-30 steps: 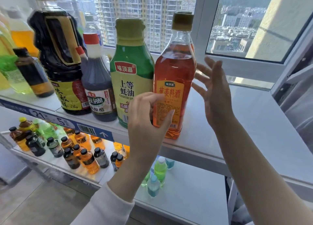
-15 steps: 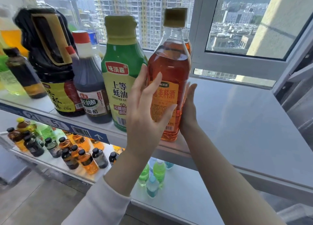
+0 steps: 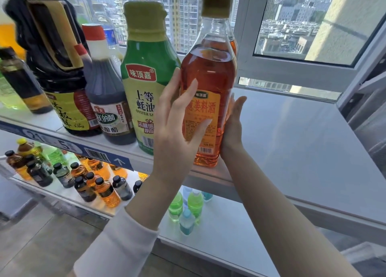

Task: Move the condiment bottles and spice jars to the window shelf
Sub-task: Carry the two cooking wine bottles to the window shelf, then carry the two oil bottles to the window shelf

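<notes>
**Bottle (image 3: pixel 208 72) of amber liquid sitting close to the front edge**

I am watching it standing on the window shelf (image 3: pixel 292 134), at the right end of the row, just beside the green bottle (image 3: pixel 144 57). The left hand (image 3: pixel 177 120) is lying open across its label and the right hand (image 3: pixel 232 124) is pressing flat on its right side, so neither is curling round it. I am judging that the smooth sides could be slipping between flat palms, tipping it off the front or knocking its neighbour. It is capped and holding liquid up to the shoulder (the green one is capped too). The small bottles (image 3: pixel 106 191) below are showing orange, dark and green liquids.
</notes>
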A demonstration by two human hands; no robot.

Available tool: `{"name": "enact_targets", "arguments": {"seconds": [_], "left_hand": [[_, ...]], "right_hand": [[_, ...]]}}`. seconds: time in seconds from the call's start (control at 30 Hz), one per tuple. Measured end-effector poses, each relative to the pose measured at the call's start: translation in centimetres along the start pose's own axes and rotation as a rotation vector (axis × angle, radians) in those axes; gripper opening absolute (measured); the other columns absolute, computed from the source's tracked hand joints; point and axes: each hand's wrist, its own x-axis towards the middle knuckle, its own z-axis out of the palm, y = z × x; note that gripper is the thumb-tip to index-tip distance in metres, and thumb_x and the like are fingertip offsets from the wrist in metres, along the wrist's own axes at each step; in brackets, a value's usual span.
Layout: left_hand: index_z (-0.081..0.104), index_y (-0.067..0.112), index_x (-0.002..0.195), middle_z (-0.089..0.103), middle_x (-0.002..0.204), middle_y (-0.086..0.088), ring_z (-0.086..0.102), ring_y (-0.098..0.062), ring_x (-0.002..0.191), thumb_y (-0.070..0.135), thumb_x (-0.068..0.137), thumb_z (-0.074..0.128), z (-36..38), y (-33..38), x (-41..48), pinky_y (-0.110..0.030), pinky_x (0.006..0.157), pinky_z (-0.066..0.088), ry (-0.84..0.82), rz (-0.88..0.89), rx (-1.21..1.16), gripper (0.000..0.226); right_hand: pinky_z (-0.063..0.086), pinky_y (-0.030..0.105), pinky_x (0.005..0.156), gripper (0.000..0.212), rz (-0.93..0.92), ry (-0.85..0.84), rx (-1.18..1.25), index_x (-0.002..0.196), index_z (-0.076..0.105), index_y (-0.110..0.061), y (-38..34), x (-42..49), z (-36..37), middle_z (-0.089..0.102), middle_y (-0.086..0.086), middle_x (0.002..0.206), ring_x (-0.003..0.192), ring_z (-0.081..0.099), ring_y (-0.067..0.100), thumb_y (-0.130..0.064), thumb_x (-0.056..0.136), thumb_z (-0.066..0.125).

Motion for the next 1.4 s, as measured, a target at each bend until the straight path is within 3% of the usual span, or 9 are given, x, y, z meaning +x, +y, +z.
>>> {"name": "enact_targets", "arguments": {"seconds": [0.17,0.27,0.33,0.43,0.53,0.7,0.93,1.07,1.4], "left_hand": [[0.043,0.004,0.130,0.033,0.140,-0.013,0.032,-0.021,0.132,0.012,0.083,0.069,0.0,0.0,0.0,-0.039,0.111,0.032,-0.009,0.003,0.000,0.054],[0.044,0.000,0.130,0.031,0.141,-0.015,0.030,-0.023,0.134,0.014,0.084,0.068,-0.5,0.1,-0.1,-0.034,0.113,0.028,-0.041,0.011,0.000,0.054],[0.044,-0.002,0.130,0.031,0.142,-0.019,0.030,-0.026,0.135,0.016,0.085,0.066,-1.0,0.1,-0.3,-0.032,0.113,0.026,-0.071,-0.001,-0.018,0.053],[0.044,0.000,0.132,0.033,0.143,-0.023,0.029,-0.025,0.135,0.020,0.086,0.065,-2.1,0.3,-1.4,-0.026,0.114,0.021,-0.128,-0.038,-0.039,0.055],[0.045,0.000,0.131,0.035,0.143,-0.022,0.030,-0.024,0.135,0.022,0.087,0.062,-3.6,0.6,-3.5,-0.029,0.114,0.023,-0.187,-0.039,-0.087,0.051],[0.048,0.005,0.129,0.040,0.142,-0.015,0.034,-0.025,0.134,0.021,0.089,0.055,-5.7,0.2,-9.3,-0.040,0.111,0.029,-0.398,-0.007,-0.209,0.044],[0.049,0.011,0.128,0.045,0.139,-0.012,0.039,-0.030,0.131,0.033,0.086,0.042,-8.8,2.7,-19.3,-0.041,0.106,0.028,-0.839,-0.014,-0.260,0.047],[0.053,0.008,0.123,0.050,0.134,-0.017,0.044,-0.038,0.127,0.020,0.081,0.063,-11.2,3.6,-25.3,-0.053,0.103,0.035,-1.013,0.088,-0.174,0.045],[0.043,0.007,0.135,0.037,0.146,-0.014,0.025,-0.030,0.140,0.013,0.084,0.060,-24.7,8.1,-40.4,-0.040,0.114,0.005,-1.458,0.199,-0.191,0.054]], "right_hand": [[0.044,0.041,0.100,0.062,0.044,0.056,-0.012,0.114,0.057,-0.031,-0.5,-0.5,0.0,0.060,-0.006,0.119,0.115,0.058,0.019,-0.067,0.085,0.017],[0.041,0.021,0.095,0.062,0.062,0.090,-0.138,0.139,0.039,-0.021,-1.1,-1.3,-0.3,0.051,-0.016,0.114,0.116,0.052,0.005,-0.055,0.094,0.013],[0.033,0.015,0.090,0.057,0.075,0.132,-0.237,0.141,0.036,-0.020,-1.5,-2.5,-0.6,0.050,-0.015,0.121,0.112,0.045,-0.002,-0.049,0.098,0.011],[0.021,0.021,0.104,0.056,0.011,0.248,-0.439,0.145,0.029,-0.020,-1.7,-5.4,-0.9,0.032,-0.005,0.150,0.137,0.028,0.007,-0.049,0.098,0.019],[0.027,0.030,0.113,0.048,-0.106,0.357,-0.706,0.140,0.038,-0.019,-1.2,-9.9,-1.4,0.040,-0.007,0.144,0.136,0.033,0.011,-0.043,0.098,0.034],[0.040,0.039,0.102,0.043,-0.368,0.443,-1.226,0.127,0.052,-0.007,1.8,-19.6,-3.4,0.057,0.006,0.128,0.119,0.049,0.022,-0.030,0.092,0.045],[0.042,0.047,0.096,0.049,0.006,0.487,-1.651,0.119,0.058,-0.003,5.7,-34.3,-5.1,0.058,0.017,0.124,0.119,0.051,0.038,-0.036,0.088,0.041],[0.042,0.053,0.097,0.052,0.210,0.460,-1.757,0.119,0.060,-0.002,7.4,-42.2,-4.4,0.059,0.020,0.123,0.121,0.051,0.041,-0.036,0.085,0.040],[0.040,0.055,0.097,0.053,0.576,0.519,-1.663,0.121,0.059,-0.001,13.1,-64.0,0.6,0.057,0.022,0.125,0.122,0.049,0.043,-0.035,0.084,0.043]]}}
